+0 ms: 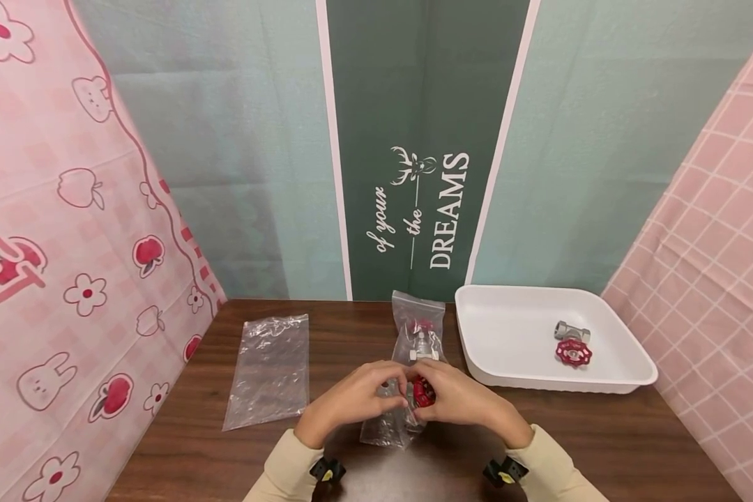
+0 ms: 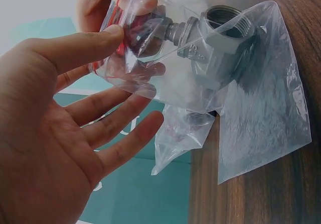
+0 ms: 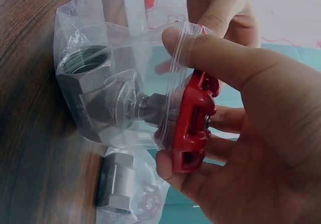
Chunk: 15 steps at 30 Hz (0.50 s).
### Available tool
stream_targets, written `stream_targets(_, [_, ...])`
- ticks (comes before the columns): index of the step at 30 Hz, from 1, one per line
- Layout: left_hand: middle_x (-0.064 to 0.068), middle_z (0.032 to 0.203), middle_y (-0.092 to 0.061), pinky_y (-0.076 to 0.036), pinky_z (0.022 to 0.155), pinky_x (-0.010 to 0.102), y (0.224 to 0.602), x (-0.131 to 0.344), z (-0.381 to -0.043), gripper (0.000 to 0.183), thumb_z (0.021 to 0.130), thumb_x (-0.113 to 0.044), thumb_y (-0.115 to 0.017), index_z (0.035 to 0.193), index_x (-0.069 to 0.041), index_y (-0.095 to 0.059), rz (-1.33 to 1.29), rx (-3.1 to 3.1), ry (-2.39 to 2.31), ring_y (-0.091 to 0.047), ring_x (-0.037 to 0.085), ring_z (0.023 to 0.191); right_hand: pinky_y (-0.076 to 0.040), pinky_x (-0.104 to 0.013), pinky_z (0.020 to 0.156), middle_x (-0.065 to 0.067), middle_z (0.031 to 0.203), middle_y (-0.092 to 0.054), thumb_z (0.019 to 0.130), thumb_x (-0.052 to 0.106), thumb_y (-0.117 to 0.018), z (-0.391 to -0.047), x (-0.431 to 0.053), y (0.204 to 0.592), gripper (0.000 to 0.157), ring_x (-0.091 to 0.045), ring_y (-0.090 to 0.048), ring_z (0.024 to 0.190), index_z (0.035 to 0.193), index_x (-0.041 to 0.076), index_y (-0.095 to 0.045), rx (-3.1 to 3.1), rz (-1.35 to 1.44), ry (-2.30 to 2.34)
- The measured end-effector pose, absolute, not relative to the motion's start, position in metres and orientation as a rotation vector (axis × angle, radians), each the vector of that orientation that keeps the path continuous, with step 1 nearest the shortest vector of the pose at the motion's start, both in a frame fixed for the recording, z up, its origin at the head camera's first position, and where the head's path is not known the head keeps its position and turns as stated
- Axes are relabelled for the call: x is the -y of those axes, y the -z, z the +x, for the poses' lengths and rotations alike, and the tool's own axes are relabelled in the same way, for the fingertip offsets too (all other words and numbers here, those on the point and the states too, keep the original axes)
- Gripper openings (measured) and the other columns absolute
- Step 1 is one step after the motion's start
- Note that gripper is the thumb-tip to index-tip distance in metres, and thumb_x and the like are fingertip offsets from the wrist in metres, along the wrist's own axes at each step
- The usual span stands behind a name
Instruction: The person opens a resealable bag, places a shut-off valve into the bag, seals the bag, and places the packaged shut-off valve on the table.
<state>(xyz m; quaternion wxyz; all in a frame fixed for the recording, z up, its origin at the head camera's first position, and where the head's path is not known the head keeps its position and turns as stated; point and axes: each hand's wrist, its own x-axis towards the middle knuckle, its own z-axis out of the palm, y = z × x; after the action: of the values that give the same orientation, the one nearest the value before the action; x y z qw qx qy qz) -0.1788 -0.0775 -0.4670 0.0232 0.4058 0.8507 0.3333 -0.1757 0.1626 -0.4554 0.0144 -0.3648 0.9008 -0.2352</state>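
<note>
A metal valve (image 3: 93, 103) with a red handwheel (image 3: 193, 121) sits inside a clear zip bag (image 1: 385, 430) at the front middle of the table. The handwheel is at the bag's mouth, partly outside it in the right wrist view. My right hand (image 1: 458, 395) holds the handwheel and the bag's edge, thumb at the zip strip. My left hand (image 1: 362, 395) pinches the opposite side of the mouth between thumb and forefinger, its other fingers spread in the left wrist view. The valve's threaded opening (image 2: 228, 20) faces up beneath the plastic.
Just behind the hands lies another bagged valve (image 1: 422, 345) with a red wheel. A flat clear bag (image 1: 272, 369) is on the left. On the right, a white tray (image 1: 508, 373) contains one unbagged valve (image 1: 573, 341). Fabric walls (image 1: 238, 174) enclose the wooden table (image 1: 176, 432).
</note>
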Motion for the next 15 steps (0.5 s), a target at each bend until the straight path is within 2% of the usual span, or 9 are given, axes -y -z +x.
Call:
stream_targets(4, [-0.002,0.137,-0.07,-0.056,0.1,0.032,0.4664,0.078,-0.1787,0.012,0.1,-0.022,-0.078,0.106,-0.018,-0.068,1.259,-2.626,-1.036,-0.065,0.011,0.126,-0.056,-0.026,0.084,-0.001,0.116,-0.071,0.078,0.029,-0.094,-0.1771,-0.1621,0.4575,0.054,-0.01,-0.064,0.101,0.123,0.012,-0.069,-2.799,-1.13,0.777])
stream_targets(10, [-0.003,0.138,-0.069,-0.053,0.106,0.028,0.4669,0.0795,-0.1784,0.013,0.099,-0.022,-0.078,0.107,-0.02,-0.068,1.269,-2.624,-1.03,-0.064,0.011,0.128,-0.057,-0.023,0.081,-0.003,0.117,-0.07,0.076,0.028,-0.095,-0.178,-0.161,0.4601,0.059,-0.01,-0.064,0.101,0.124,0.009,-0.068,-2.783,-1.121,0.839])
stream_targets(15, [-0.003,0.14,-0.067,-0.053,0.108,0.031,0.4681,0.0833,-0.1777,0.016,0.1,-0.023,-0.077,0.112,-0.02,-0.067,1.235,-2.611,-1.042,-0.063,0.011,0.129,-0.058,-0.025,0.084,-0.004,0.119,-0.07,0.076,0.024,-0.095,-0.1789,-0.1596,0.4599,0.061,-0.011,-0.065,0.102,0.127,0.009,-0.065,-2.756,-1.122,0.875])
